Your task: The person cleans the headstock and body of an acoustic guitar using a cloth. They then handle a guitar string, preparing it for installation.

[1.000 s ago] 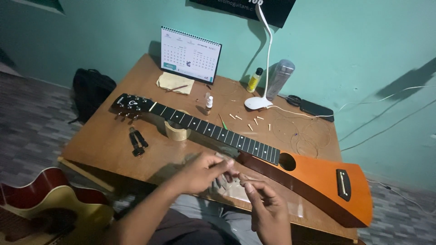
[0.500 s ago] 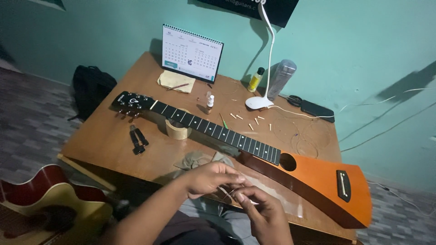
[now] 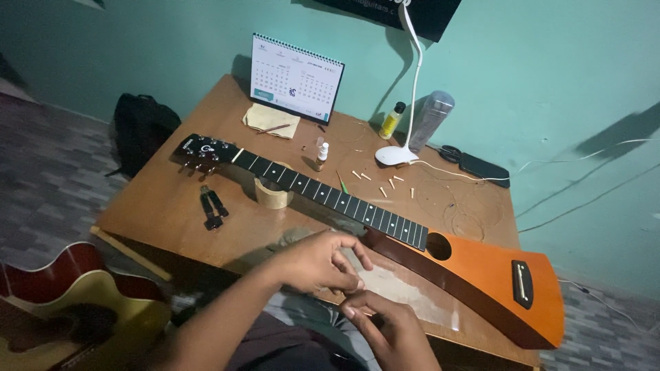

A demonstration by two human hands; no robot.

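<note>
We see a wooden counter [image 3: 165, 206] against a green wall [image 3: 550, 82], with the orange guitar [image 3: 481, 275] lying across it. At the near edge our left hand [image 3: 320, 261] and right hand [image 3: 392, 330] meet, fingers pressed together; we cannot tell what they pinch. A second guitar [image 3: 62, 302] lies on the floor, near left.

Guitar [image 3: 385, 220] blocks the desk [image 3: 158, 213] middle; left corner open.

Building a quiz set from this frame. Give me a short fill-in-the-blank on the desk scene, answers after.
1. The orange guitar lies across the wooden ____.
2. Its neck rests on a roll of ____ near the headstock.
3. The desk calendar stands against the ____ wall.
4. The left hand and right hand meet at the table's ____ edge.

Missing words: table; tape; green; near
</note>
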